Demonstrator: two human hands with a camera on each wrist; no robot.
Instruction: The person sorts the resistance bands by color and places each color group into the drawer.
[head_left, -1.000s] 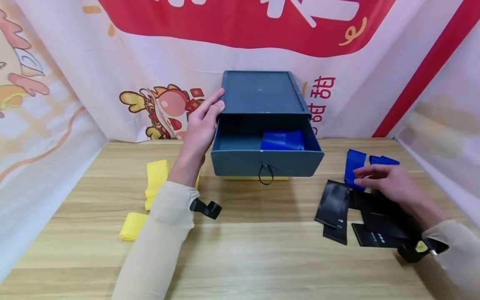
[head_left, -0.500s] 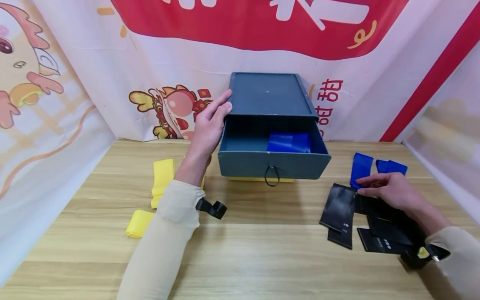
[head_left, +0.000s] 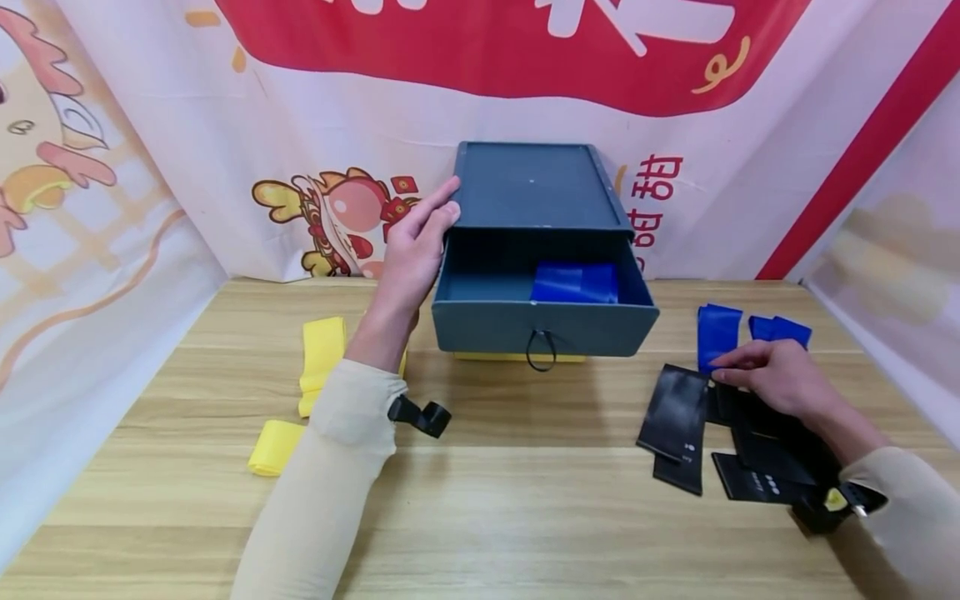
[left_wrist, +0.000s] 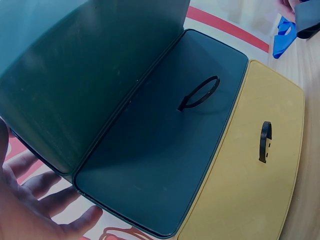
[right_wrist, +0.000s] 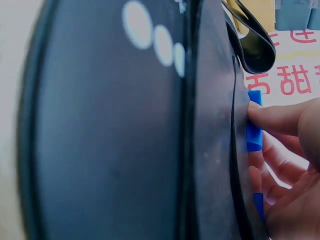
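Note:
My left hand (head_left: 408, 267) rests with extended fingers against the left side of a dark teal drawer cabinet (head_left: 540, 185). Its top drawer (head_left: 487, 329) is pulled out, and a folded blue resistance band (head_left: 575, 283) lies in its right part. Over on the right, my right hand (head_left: 787, 379) pinches the near end of another blue resistance band (head_left: 717, 329) between thumb and fingers. The right wrist view shows the thumb pressed on that blue band (right_wrist: 254, 137), partly hidden by black bands. Black resistance bands (head_left: 671, 412) lie below and beside this hand.
Further blue bands (head_left: 780, 329) lie beyond the right hand. Yellow bands (head_left: 322, 358) lie left of the cabinet, partly behind the left arm. Below the pulled-out drawer, the left wrist view shows a teal drawer front (left_wrist: 165, 135) and a yellow one (left_wrist: 250, 150), each with a black loop.
The right hand has shifted slightly towards the near end of the blue band, and its thumb and fingertips have drawn together. The left hand stays on the cabinet; the head view shifts a little.

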